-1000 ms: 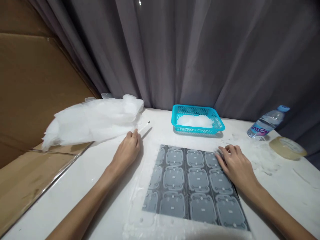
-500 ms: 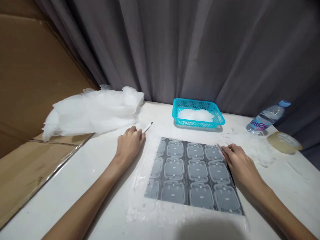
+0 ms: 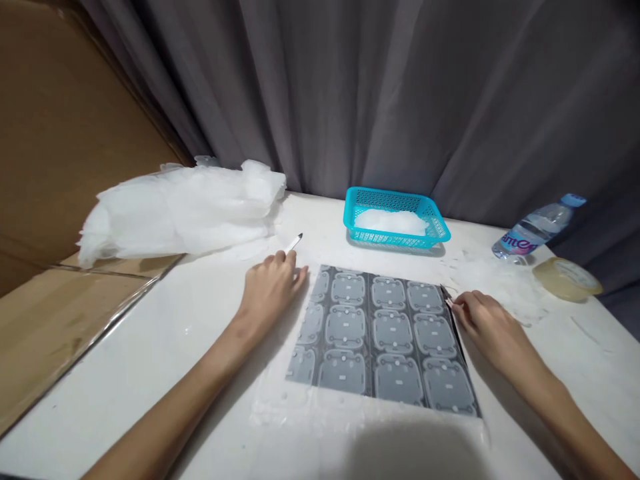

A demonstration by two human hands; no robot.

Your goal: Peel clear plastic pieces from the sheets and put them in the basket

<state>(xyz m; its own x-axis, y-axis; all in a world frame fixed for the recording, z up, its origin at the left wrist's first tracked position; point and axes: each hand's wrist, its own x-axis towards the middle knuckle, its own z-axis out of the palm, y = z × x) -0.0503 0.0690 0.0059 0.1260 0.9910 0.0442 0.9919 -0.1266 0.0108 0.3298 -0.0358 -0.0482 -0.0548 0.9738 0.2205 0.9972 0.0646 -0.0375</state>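
A grey sheet printed with rows of rounded die-cut shapes lies flat on the white table, under a clear film. My left hand is closed around a thin white pen-like tool beside the sheet's far left corner. My right hand rests at the sheet's right edge, fingertips pinched at its far right corner.
A heap of white plastic film lies at the far left over cardboard. A turquoise basket holding white scraps stands behind the sheet. A water bottle and a tape roll sit at the right. Grey curtain behind.
My left hand picked up the white tool and carried it right, to the sheet's far left corner. My right hand slid off the sheet to its right edge.
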